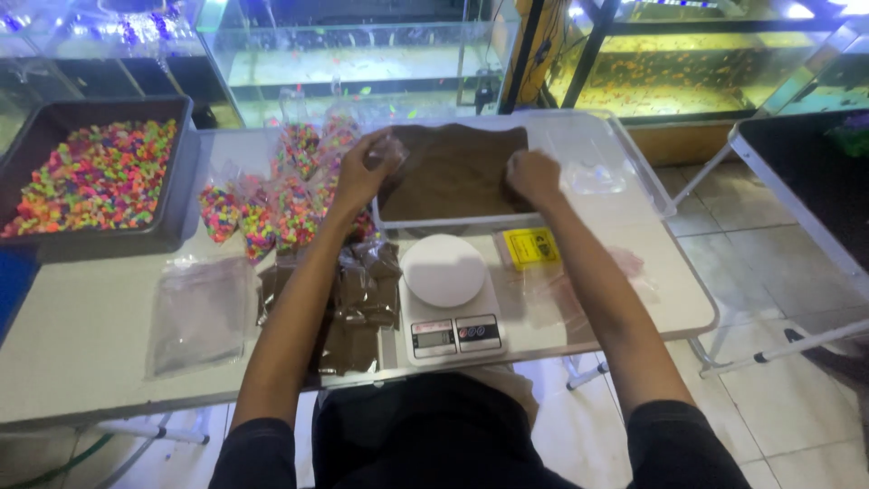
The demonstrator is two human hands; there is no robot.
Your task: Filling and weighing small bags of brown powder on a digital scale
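Both hands raised over a shallow clear plastic tray of fine brown sand (453, 172) at the far middle of the white folding surface (90, 326). Left hand (369, 166) curled at the tray's near-left corner, fingers pinched shut on what looks like a small clear plastic bag (391, 149), blurred and hard to make out; the bag right at the fingertips, above the sand's left edge. Right hand (532, 175) closed into a loose fist over the tray's right part, knuckles up; cannot tell whether that grip has hold of anything, the fingers folded under and out of sight. Brown sand spread flat between and beyond the two hands, just below them.

Nearer the body, a white digital kitchen scale with a round pan (445, 294), bare on top, directly below the tray. Left of the scale, a heap of small clear bags filled with brown sand (348, 303), under the left forearm. Beyond those, a pile of small bags of multicoloured neon gravel (272, 204), and further left a dark rectangular tub of the same loose neon gravel (95, 177). Flat empty clear bags (199, 312) at the near left. A yellow card (530, 247) right of the scale. Glass fish tanks (362, 63) behind.
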